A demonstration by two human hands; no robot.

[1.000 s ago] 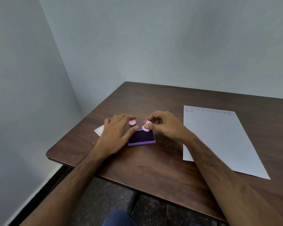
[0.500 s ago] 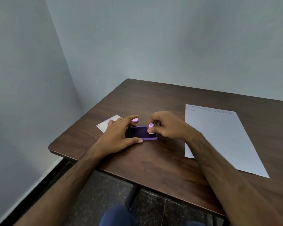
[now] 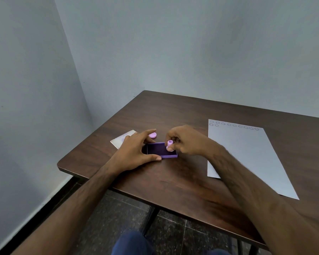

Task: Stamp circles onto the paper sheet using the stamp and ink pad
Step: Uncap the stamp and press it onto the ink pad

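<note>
A purple ink pad [image 3: 159, 150] lies open on the dark wooden table [image 3: 173, 181]. My left hand [image 3: 134, 150] grips its left end between thumb and fingers. My right hand [image 3: 187, 140] pinches a small pink stamp [image 3: 170, 145], whose base rests on the pad's right part. A white paper sheet [image 3: 247, 155] lies to the right, with a row of stamped circles [image 3: 234, 125] along its far edge and two more below at the left.
A pink round cap [image 3: 152, 135] lies just behind the ink pad. A white card [image 3: 121, 139] sits at the left, partly under my left hand. The table's left edge and near edge are close; walls stand behind and to the left.
My left hand has let go of the pink cap, which now lies behind the pad, and has taken hold of the pad. My right hand has brought the stamp down onto the pad.
</note>
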